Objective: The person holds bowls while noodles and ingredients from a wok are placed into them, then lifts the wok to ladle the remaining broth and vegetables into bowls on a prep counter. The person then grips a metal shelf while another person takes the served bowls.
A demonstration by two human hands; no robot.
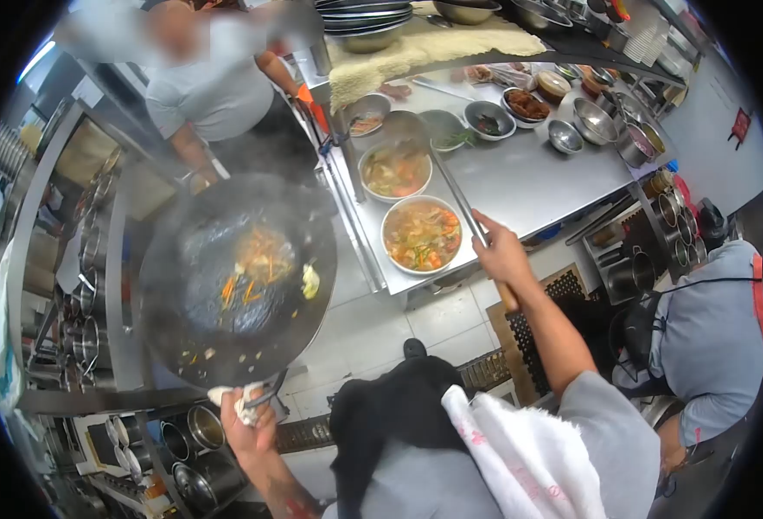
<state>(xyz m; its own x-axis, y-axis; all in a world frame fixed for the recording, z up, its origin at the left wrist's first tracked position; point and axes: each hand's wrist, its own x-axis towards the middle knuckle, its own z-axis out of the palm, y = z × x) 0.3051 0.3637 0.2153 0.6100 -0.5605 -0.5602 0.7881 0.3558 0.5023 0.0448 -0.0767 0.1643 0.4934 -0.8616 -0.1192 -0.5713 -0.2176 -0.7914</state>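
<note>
My left hand (pixel 252 424) is closed around the handle of a large wok (pixel 161 294), with a white cloth (pixel 245 404) between. The dark wok is held tilted and steaming. Shredded carrot (pixel 252 272) and bits of vegetable cling to its wet inside. My right hand (pixel 501 251) grips a long ladle (pixel 455 186) by its wooden-ended handle. The ladle's round head hangs over the far edge of a white bowl of soup (pixel 394 171). Nearer to me, a second bowl of soup with vegetables (pixel 422 233) stands at the corner of the steel table.
The steel table (pixel 528 173) also holds several metal bowls and a dish of reddish-brown food (pixel 526 105). A shelf (pixel 450 43) with stacked plates overhangs it. One person (pixel 217 95) stands beyond the wok; another (pixel 710 329) bends at the right. Racks of pots (pixel 79 285) line the left.
</note>
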